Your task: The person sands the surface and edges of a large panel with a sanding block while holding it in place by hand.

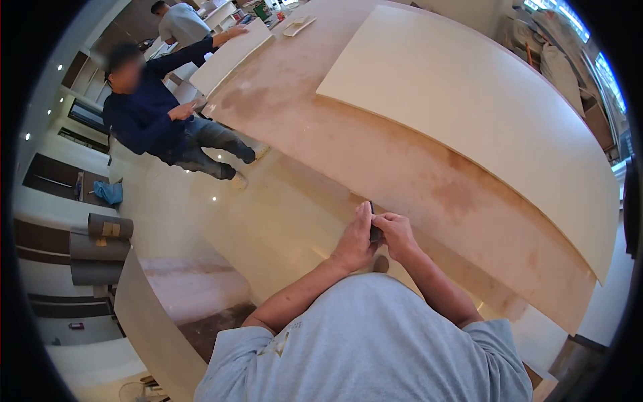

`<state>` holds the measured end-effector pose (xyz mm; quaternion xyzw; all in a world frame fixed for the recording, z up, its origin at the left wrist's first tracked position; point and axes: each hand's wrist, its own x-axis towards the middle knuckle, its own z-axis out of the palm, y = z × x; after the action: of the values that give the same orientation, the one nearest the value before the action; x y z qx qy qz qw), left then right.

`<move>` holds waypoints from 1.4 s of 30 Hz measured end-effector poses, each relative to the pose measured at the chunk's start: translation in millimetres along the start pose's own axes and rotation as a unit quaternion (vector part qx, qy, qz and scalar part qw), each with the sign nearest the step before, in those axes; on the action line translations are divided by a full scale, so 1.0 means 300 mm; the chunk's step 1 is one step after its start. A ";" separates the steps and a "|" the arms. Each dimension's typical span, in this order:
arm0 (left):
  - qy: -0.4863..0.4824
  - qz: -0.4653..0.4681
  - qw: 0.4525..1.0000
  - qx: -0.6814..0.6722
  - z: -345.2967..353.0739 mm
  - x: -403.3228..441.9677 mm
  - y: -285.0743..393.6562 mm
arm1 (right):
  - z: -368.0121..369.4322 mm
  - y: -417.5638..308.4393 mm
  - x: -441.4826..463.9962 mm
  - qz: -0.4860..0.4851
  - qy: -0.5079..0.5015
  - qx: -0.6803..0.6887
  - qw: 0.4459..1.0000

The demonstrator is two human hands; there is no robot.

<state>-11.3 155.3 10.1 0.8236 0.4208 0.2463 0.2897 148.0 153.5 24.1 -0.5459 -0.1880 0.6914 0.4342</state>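
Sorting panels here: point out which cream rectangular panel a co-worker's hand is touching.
The smaller cream panel, under the navy-sleeved co-worker's hand; the large cream sheet has no hand on it.

Both forearms reach forward, the left hand (355,240) and right hand (396,236) meeting with fingers bent.

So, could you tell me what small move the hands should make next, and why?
I'd probably bring the small dark object over the tabletop: the left hand and right hand meet around it, seemingly just short of the near edge, and an uncovered strip lies before the large pale panel.
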 end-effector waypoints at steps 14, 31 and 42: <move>0.068 0.088 0.993 0.040 -0.311 0.691 -0.519 | -0.013 -0.235 0.499 -0.212 0.260 -0.137 0.932; -0.043 0.092 0.972 0.214 -0.292 1.348 -0.983 | 0.077 -0.663 1.119 -0.161 0.428 -0.660 0.596; 0.012 0.117 0.963 0.241 -0.239 1.952 -0.989 | 0.074 -0.603 1.070 -0.174 0.400 -0.645 0.627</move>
<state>86.1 805.9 -47.1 0.9093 0.3722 0.1799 0.0466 190.5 516.6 -25.6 -0.8666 -0.4852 0.0177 0.1153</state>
